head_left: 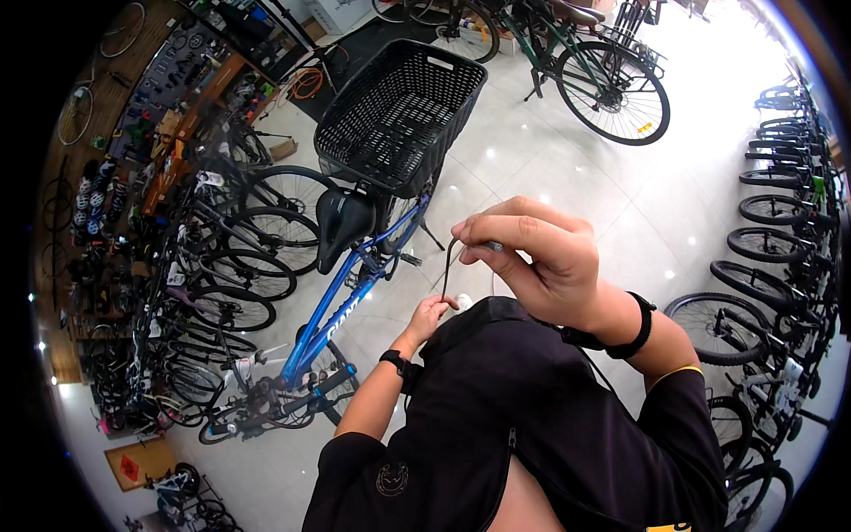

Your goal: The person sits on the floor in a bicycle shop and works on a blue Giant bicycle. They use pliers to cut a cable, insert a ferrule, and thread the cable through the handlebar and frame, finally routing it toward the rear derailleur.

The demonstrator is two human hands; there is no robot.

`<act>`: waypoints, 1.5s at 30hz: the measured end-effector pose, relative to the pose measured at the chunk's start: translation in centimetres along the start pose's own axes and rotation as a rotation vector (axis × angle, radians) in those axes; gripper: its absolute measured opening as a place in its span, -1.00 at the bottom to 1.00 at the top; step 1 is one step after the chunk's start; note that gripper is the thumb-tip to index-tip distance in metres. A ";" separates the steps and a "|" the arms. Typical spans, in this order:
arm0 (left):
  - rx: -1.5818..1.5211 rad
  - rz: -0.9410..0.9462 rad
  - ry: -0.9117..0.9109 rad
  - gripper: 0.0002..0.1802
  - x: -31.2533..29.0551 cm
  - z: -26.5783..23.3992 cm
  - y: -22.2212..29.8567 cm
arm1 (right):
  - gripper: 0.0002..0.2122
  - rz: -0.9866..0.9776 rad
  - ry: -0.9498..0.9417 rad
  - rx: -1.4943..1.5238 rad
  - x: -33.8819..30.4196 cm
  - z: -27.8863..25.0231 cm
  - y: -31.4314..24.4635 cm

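Note:
Raised in front of my chest, my right hand point(551, 266) pinches the upper end of a thin dark cable point(448, 266) between thumb and fingers. A small greyish tip shows beside the thumb, too small to name. From there the cable bends over and runs down to my left hand point(425, 321), whose fingers are closed on its lower part. Left of my hands stands a blue bicycle point(332, 306) with a black saddle point(344, 222). A large black plastic basket point(377, 167) sits behind the saddle. Neither hand touches the bicycle.
Rows of parked bicycles line the left side point(253, 275) and the right side point(771, 238). A dark green bicycle point(612, 93) stands farther off on the pale tiled floor point(519, 155). Tools hang near a wooden workbench point(191, 133) at the far left. An orange hose point(308, 84) lies coiled behind the basket.

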State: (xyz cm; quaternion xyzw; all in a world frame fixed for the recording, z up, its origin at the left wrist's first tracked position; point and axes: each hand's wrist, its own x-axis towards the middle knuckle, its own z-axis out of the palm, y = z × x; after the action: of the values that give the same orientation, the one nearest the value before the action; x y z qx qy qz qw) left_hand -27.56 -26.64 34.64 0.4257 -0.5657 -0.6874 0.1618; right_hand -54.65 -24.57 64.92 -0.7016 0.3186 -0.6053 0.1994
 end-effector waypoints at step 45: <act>0.253 -0.064 0.338 -0.83 -0.4 10.7 -0.4 | -0.85 0.688 0.380 0.571 -11.3 -17.8 12.4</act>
State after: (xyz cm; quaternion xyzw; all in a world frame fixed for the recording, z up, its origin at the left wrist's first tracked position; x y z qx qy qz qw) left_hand -35.41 -19.34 34.41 0.5694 -0.5986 -0.5346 0.1779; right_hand -75.29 -23.76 51.87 -0.3497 0.3841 -0.6850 0.5108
